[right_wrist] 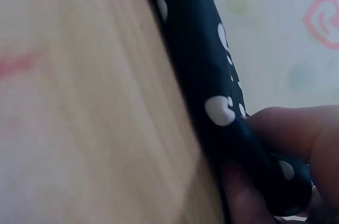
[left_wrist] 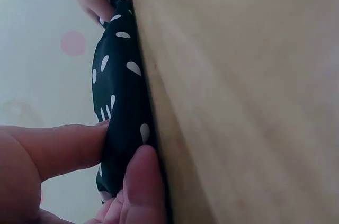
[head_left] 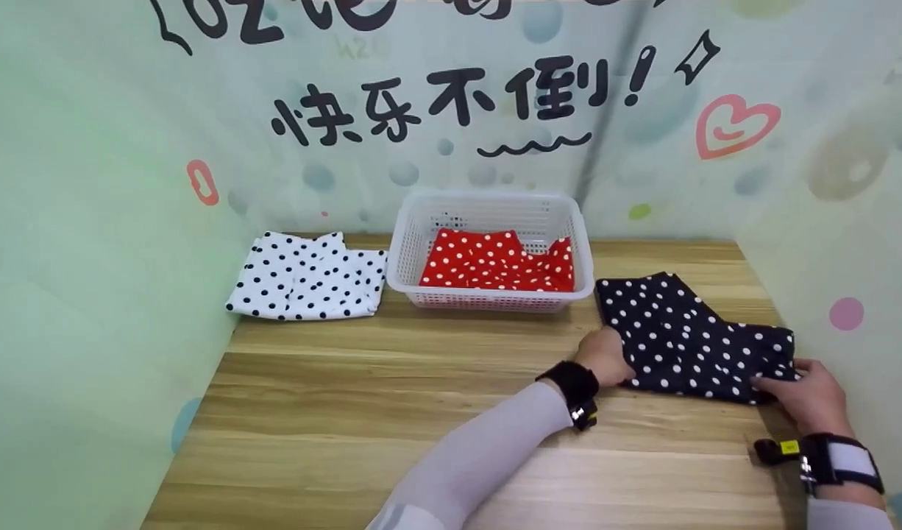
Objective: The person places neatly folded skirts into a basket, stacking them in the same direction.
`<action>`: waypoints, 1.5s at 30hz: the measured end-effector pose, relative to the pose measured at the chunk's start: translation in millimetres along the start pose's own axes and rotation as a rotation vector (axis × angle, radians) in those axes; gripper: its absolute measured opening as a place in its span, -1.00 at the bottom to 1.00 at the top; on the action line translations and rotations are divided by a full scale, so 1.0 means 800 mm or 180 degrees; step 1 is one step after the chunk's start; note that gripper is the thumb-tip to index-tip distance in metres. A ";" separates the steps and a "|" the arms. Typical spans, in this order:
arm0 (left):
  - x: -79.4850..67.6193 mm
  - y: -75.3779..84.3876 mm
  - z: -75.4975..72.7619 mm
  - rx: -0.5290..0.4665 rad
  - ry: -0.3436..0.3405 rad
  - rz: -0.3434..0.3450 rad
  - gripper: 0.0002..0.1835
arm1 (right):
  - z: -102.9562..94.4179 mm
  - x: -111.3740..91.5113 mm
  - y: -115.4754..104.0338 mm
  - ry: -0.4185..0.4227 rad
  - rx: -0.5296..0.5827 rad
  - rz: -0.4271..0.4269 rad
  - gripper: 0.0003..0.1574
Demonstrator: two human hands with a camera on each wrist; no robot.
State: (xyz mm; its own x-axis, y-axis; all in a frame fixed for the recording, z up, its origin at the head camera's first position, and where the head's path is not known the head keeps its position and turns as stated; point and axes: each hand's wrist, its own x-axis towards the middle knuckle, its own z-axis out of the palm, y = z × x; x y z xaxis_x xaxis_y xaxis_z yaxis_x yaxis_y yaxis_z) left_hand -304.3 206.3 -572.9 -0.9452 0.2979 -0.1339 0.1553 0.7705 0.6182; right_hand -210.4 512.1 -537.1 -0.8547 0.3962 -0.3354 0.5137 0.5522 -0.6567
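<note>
A folded black garment with white dots [head_left: 686, 338] lies at the right of the wooden table; its exact kind is hidden by the folds. My left hand [head_left: 604, 356] grips its near left corner. At the near right corner, my right hand [head_left: 817, 394] pinches the cloth, thumb on top. The left wrist view shows the dotted cloth [left_wrist: 122, 75] between thumb and fingers, its edge low on the tabletop. In the right wrist view, the rolled edge of the black cloth [right_wrist: 196, 49] sits between the right hand's [right_wrist: 296, 134] thumb and fingers.
A white perforated plastic basket [head_left: 488, 297] stands at the back middle, with a folded red dotted garment [head_left: 488, 261] inside. To its left lies a folded white garment with black dots [head_left: 307, 280]. Printed cloth walls [head_left: 436, 169] border the table [head_left: 392, 412] at back and sides.
</note>
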 end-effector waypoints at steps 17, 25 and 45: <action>-0.168 -0.023 -0.063 -0.0044 -0.0329 0.0236 -0.50 | 0.029 -0.092 0.016 -0.0511 -0.0955 -0.0378 0.42; -0.203 -0.068 -0.087 -0.0210 -0.0419 0.0346 -0.55 | 0.063 -0.119 -0.009 -0.0524 -0.1089 -0.0866 0.10; -0.260 -0.218 -0.205 -0.0905 -0.0743 -0.0053 -0.48 | 0.205 -0.186 -0.106 -0.0342 -0.1217 -0.1931 0.14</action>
State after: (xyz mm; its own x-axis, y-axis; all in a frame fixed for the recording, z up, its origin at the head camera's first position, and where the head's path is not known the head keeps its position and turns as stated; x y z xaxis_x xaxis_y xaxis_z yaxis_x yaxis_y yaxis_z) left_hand -182.1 -82.3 -526.0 -0.8507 0.4325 -0.2987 0.0233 0.5988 0.8006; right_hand -139.4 286.4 -542.3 -0.9901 -0.1247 -0.0644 -0.0798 0.8776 -0.4727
